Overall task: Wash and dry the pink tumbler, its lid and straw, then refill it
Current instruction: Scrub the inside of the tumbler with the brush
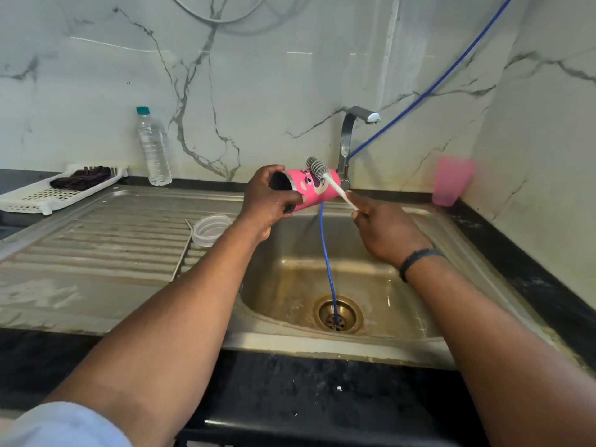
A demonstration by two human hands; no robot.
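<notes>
My left hand [269, 201] grips the pink tumbler [317, 188] near its open mouth and holds it on its side above the sink basin [290, 285]. The mouth faces left, toward me. My right hand [383, 230] pinches the white handle of a bottle brush [317, 167], whose bristled head lies against the tumbler's outer wall. The clear lid [209, 230] rests on the steel drainboard [96, 253], and the thin straw [184, 253] lies beside it.
A steel tap [350, 137] stands behind the basin. A blue hose [327, 262] runs from the wall down into the drain. A water bottle [154, 150] and a white tray [42, 195] with a dark cloth stand at the back left. A pink cup [451, 180] sits at the right.
</notes>
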